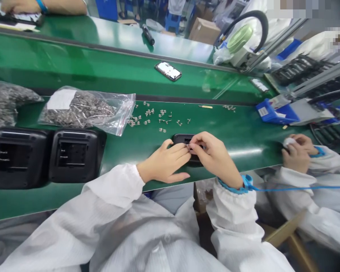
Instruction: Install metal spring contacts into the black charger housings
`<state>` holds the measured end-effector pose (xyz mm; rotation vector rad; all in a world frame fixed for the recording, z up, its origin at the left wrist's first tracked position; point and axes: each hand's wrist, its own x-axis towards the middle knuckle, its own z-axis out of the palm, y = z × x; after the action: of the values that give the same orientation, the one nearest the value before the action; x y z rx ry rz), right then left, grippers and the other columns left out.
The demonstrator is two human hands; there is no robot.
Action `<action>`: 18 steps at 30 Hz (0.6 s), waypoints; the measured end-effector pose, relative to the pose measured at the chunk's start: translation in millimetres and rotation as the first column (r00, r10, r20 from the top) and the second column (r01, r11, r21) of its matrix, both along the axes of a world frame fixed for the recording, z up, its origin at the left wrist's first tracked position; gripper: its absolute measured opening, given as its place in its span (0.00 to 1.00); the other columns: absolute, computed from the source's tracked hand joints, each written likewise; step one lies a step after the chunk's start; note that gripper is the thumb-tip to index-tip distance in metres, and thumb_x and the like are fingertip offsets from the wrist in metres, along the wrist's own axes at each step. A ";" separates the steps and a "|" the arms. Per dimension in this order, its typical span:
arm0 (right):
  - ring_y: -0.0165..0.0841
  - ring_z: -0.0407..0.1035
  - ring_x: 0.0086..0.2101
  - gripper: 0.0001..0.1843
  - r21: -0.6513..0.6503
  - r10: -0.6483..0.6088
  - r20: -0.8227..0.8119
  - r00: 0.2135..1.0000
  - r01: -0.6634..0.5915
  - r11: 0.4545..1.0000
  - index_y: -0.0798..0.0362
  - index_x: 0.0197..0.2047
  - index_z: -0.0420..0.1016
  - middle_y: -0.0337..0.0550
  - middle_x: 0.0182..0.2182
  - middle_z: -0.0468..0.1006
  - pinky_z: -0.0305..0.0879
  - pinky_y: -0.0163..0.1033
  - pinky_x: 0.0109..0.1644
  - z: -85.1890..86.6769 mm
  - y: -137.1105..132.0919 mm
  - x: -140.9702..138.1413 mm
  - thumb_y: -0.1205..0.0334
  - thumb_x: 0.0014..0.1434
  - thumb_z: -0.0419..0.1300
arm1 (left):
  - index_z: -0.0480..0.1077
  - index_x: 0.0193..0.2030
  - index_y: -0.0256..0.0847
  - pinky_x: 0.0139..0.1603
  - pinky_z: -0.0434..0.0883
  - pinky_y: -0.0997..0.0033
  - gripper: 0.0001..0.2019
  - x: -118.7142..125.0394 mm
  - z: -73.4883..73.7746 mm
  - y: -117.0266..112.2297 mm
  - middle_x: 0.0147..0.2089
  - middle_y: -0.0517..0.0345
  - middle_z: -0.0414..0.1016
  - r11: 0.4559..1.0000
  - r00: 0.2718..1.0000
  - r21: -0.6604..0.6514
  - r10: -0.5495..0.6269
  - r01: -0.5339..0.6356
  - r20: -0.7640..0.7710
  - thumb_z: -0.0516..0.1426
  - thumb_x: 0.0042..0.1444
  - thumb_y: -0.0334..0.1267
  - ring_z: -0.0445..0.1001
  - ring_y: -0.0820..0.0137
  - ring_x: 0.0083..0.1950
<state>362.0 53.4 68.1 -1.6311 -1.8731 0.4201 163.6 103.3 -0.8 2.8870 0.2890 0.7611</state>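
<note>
A black plastic housing (181, 137) lies on the green bench in front of me, mostly hidden under both hands. My left hand (167, 161) rests across its left side with fingers stretched out and thumb apart; its fingertips reach the right hand's fingertips. Thumb and forefinger of my right hand (212, 153) pinch a small metal battery contact (188, 146) over the housing. Loose metal contacts (150, 112) are scattered on the bench beyond my left hand. A blue strap (245, 183) circles my right wrist.
Two black housings (73, 177) with battery bays stand at left, behind them bags of metal contacts (85, 107). A phone-sized device (168, 71) lies on the far green strip. At right are a blue bin (274, 115) and a co-worker's hands (297, 155).
</note>
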 end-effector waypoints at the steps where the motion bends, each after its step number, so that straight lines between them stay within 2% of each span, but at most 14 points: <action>1: 0.37 0.75 0.36 0.04 0.017 -0.009 0.000 1.000 0.009 1.000 0.48 0.39 0.73 0.43 0.36 0.78 0.75 0.44 0.40 2.7 -2.3 1.1 0.64 0.66 0.58 | 0.66 0.64 0.31 0.61 0.58 0.46 0.28 0.0 -0.1 -0.7 0.65 0.38 0.72 1.000 1.000 -0.006 -0.007 0.007 0.004 0.47 0.72 0.54 0.65 0.52 0.69; 5: 0.40 0.77 0.39 0.04 0.147 -0.071 0.156 0.985 0.048 0.988 0.47 0.38 0.78 0.44 0.39 0.83 0.74 0.47 0.46 10.0 -3.2 11.5 0.64 0.65 0.61 | 0.63 0.67 0.28 0.65 0.56 0.45 0.29 1.7 -2.1 -2.6 0.65 0.36 0.72 0.998 0.999 -0.055 -0.008 0.010 0.035 0.50 0.71 0.53 0.62 0.50 0.73; 8: 0.42 0.76 0.42 0.06 0.180 -0.061 0.279 0.958 0.010 0.984 0.48 0.36 0.81 0.46 0.40 0.83 0.72 0.50 0.49 5.1 4.7 21.3 0.63 0.63 0.62 | 0.64 0.66 0.29 0.65 0.55 0.46 0.28 4.1 -3.8 -2.8 0.63 0.37 0.74 0.997 1.000 -0.078 -0.017 0.019 0.022 0.50 0.72 0.53 0.64 0.50 0.72; 14: 0.43 0.75 0.41 0.10 0.106 0.009 0.360 0.933 -0.051 0.993 0.50 0.37 0.83 0.45 0.38 0.85 0.70 0.49 0.47 -11.0 16.0 23.5 0.64 0.66 0.60 | 0.66 0.62 0.31 0.52 0.57 0.52 0.26 4.1 -1.3 -3.0 0.56 0.42 0.77 0.999 0.999 -0.026 0.026 -0.027 -0.033 0.46 0.74 0.53 0.73 0.55 0.57; 18: 0.44 0.74 0.42 0.11 0.064 0.043 0.422 0.906 -0.077 0.995 0.50 0.37 0.83 0.46 0.39 0.85 0.68 0.49 0.47 -11.8 17.0 16.8 0.64 0.67 0.58 | 0.66 0.61 0.31 0.49 0.56 0.54 0.26 3.1 0.9 -3.8 0.54 0.44 0.77 0.999 0.999 -0.002 0.038 -0.038 -0.026 0.46 0.74 0.53 0.72 0.56 0.56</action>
<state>378.8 70.4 56.3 -1.7123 -2.2255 0.0100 166.8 99.5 0.0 2.8987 0.3486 0.7292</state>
